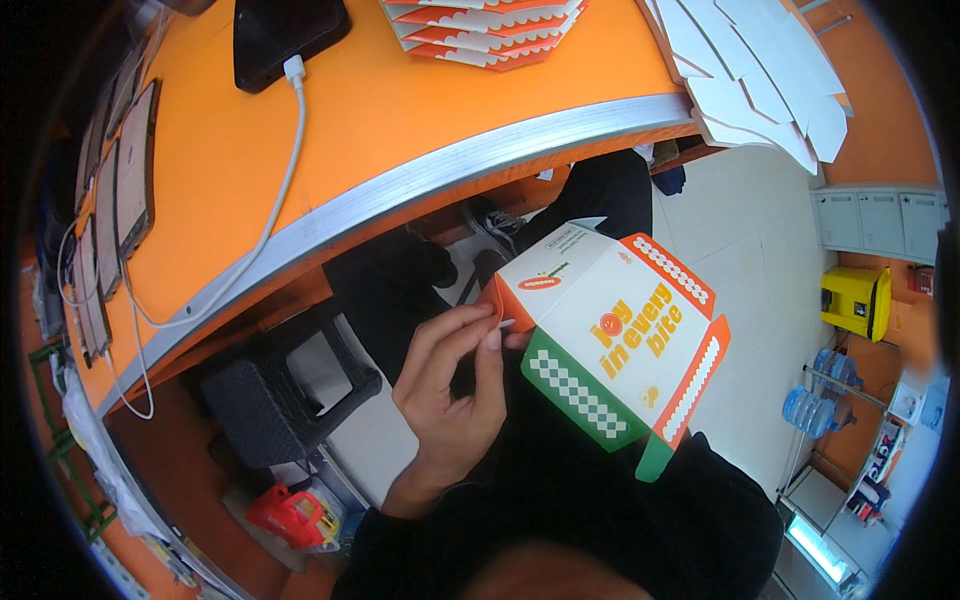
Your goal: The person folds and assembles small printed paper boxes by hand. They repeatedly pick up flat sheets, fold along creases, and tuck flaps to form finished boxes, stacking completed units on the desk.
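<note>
Head view: your left hand [455, 375] is pinching a printed carton [625, 335] above your lap.
Your thumb and fingers are closing on the carton's orange left corner, while its green and orange side flaps are standing out. Your right hand [517, 341] is probably hiding behind it, only a fingertip showing, so you cannot tell its grip. Beyond, the orange table [400, 90] is carrying stacked cartons [490, 35], white card blanks [755, 75] and a black phone [285, 40] on a white cable [301, 115].
</note>
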`<action>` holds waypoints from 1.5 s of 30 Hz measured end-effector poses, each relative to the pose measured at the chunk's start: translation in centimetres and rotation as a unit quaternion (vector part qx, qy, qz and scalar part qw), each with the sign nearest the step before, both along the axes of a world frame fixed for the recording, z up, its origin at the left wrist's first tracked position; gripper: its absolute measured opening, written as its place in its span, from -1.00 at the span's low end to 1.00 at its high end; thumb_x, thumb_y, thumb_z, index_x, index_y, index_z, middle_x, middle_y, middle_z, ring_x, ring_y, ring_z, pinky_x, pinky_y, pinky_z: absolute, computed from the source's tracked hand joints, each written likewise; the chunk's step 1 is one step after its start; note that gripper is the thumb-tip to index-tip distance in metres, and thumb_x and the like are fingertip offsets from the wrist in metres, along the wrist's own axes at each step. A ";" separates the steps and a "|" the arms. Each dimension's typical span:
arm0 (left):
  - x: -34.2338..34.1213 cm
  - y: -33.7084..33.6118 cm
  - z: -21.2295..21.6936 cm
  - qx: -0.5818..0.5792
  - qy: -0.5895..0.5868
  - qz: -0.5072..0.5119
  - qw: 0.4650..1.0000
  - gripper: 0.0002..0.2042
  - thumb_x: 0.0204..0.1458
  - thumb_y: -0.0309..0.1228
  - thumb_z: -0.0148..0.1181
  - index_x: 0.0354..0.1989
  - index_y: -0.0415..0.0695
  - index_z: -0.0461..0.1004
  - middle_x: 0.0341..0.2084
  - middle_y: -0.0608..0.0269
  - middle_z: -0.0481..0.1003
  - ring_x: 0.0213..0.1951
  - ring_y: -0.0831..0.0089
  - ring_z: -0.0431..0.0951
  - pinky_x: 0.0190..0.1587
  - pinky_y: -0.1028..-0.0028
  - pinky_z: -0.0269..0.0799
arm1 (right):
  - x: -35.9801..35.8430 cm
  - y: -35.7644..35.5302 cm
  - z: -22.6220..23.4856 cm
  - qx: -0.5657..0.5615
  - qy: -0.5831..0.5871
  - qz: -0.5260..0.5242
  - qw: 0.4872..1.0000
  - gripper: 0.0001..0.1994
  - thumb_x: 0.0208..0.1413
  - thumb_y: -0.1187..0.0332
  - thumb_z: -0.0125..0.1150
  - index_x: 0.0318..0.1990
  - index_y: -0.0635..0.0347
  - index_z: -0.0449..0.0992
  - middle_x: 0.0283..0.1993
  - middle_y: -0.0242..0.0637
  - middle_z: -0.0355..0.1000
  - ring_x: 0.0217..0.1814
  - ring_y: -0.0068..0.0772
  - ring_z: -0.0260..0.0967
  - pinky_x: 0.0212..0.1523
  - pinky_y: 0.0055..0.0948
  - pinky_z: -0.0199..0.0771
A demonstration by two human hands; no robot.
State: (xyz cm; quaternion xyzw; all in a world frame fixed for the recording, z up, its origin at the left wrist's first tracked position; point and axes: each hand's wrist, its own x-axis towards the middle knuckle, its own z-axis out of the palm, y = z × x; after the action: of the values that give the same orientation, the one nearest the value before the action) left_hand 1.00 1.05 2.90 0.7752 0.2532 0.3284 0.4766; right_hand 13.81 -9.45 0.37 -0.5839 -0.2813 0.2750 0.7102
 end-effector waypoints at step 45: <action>-0.4 0.0 -6.5 -0.016 -0.143 0.018 0.989 -0.55 -0.10 -0.46 0.56 -0.04 -0.37 0.55 -0.10 -0.08 0.60 -0.16 0.35 0.68 -0.15 0.42 0.63 | -1.3 -1.6 0.7 -0.053 -0.170 -0.001 0.984 -0.79 -0.06 0.61 0.40 -0.21 0.31 0.63 -0.21 -0.23 0.55 -0.20 -0.30 0.56 -0.21 -0.44 0.55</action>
State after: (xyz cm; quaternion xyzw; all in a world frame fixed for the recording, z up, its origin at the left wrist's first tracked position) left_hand 0.62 1.09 -3.58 0.7077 0.2019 0.4403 0.5144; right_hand 12.51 -11.03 1.10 -0.6590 -0.3826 0.1857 0.6204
